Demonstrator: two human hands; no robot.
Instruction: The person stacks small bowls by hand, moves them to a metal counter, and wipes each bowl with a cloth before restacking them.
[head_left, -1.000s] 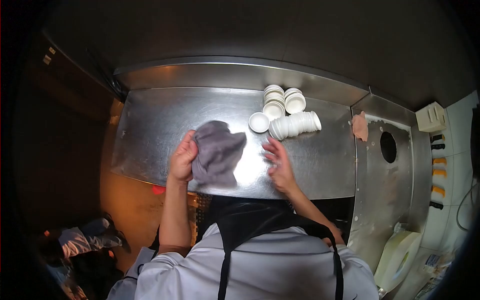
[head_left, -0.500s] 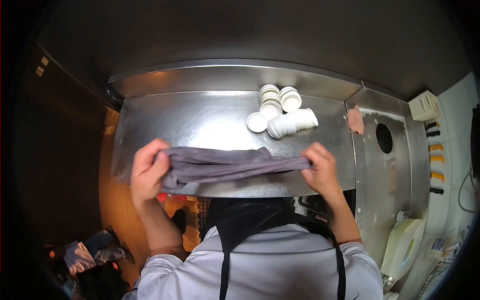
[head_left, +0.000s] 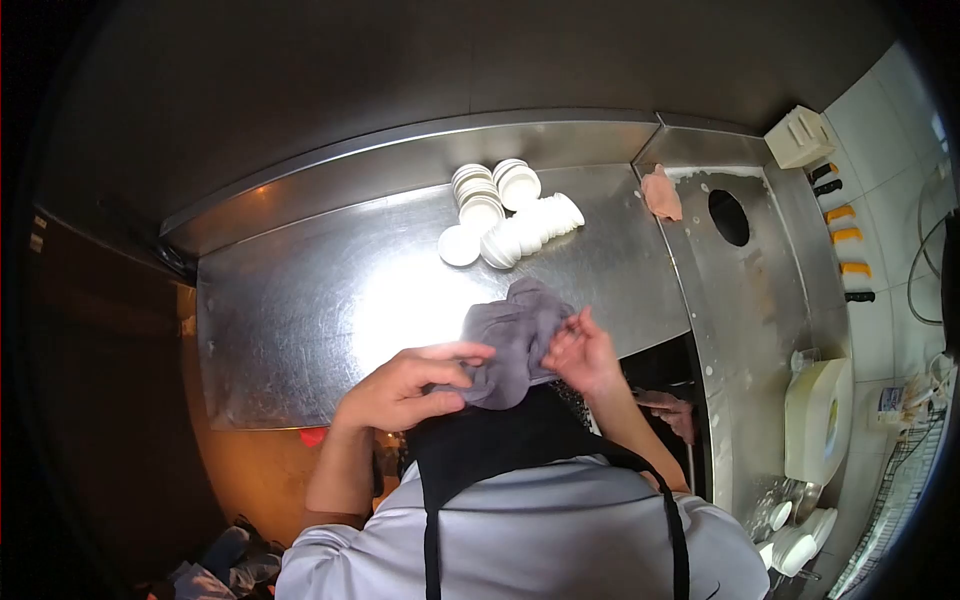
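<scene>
A grey-purple cloth [head_left: 518,335] is bunched up at the front edge of the metal counter, in front of the black apron. My left hand [head_left: 405,388] has its thumb and fingers around the cloth's left corner, the index finger stretched over it. At the cloth's right edge is my right hand [head_left: 585,355], its fingers apart and slightly curled, touching or very close to the fabric. Beyond the cloth stand stacked white bowls [head_left: 480,212], a single white bowl [head_left: 459,245] and a toppled row of white bowls [head_left: 530,232].
The steel counter [head_left: 290,310] meets a raised back ledge [head_left: 400,150]. To the right, a pink cloth [head_left: 661,193] lies near a round dark hole [head_left: 729,217] in a second steel surface. Knives with orange and black handles [head_left: 846,235] line the tiled wall.
The cloth went from stretched between both hands to bunched up. My hands came closer together and the right one loosened. The view turned, shifting the counter and bowls left.
</scene>
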